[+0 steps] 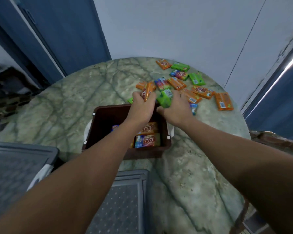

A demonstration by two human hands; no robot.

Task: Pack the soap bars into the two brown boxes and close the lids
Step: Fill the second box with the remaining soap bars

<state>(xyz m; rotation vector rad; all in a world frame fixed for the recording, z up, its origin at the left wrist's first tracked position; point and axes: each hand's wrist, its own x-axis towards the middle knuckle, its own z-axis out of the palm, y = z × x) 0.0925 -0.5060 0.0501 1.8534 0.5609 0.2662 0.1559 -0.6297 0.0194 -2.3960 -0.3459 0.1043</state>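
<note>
Two bars are held at once, one per hand. An orange soap bar (147, 92) is gripped by the left hand (142, 105), fingers curled round it, just beyond the far rim of the open brown box (98, 130). A green soap bar (165, 98) is gripped by the right hand (175, 108) in the same manner, beside the box's far right corner. Several bars are already laid flat in the box, among them an orange one (148, 127) and a multicoloured one (146, 141).

The step in hand is judged to be the transfer of a picked pair into the box. Both hands must next be drawn back over the opening and each bar set flat beside those already placed, so that rows are kept and room is left.

Many loose bars (203, 92) remain scattered on the marble table (57, 105) behind the hands. A grey lid (125, 200) lies near the front edge; a second grey-lidded box (15, 166) is seen at the left.
</note>
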